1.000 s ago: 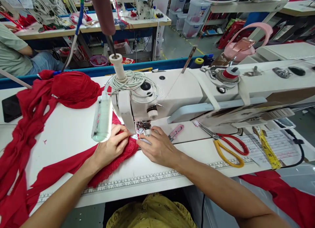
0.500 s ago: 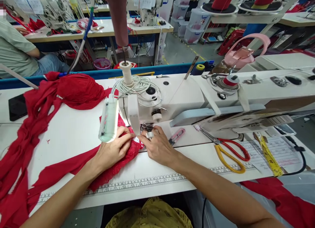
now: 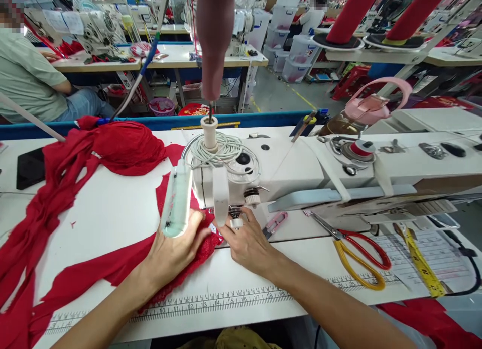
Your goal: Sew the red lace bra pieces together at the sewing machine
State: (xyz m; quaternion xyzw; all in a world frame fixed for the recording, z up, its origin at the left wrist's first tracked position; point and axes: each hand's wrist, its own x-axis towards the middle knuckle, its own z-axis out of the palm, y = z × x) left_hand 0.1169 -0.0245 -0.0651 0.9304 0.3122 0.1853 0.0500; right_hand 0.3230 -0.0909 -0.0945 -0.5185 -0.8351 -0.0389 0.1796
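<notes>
A white sewing machine (image 3: 286, 163) stands across the table. Under its needle lies a piece of red lace fabric (image 3: 199, 251). My left hand (image 3: 175, 251) lies flat on the lace just left of the needle, fingers together and stretched forward. My right hand (image 3: 250, 241) rests on the table right of the presser foot (image 3: 236, 221), fingertips pressing the fabric edge by the needle. A pale green lamp (image 3: 176, 198) hangs from the machine over my left hand and hides part of it.
A heap of red fabric (image 3: 113, 145) trails down the table's left side. Pink thread snips (image 3: 274, 223), red-and-yellow scissors (image 3: 357, 251) and a yellow tape measure (image 3: 424, 266) lie to the right. A black phone (image 3: 30, 168) lies far left. Another person (image 3: 33, 85) sits behind.
The camera has tilted up, so everything sits lower in the picture. Both hands stay at the needle; my right hand's fingers have drawn closer under the presser foot.
</notes>
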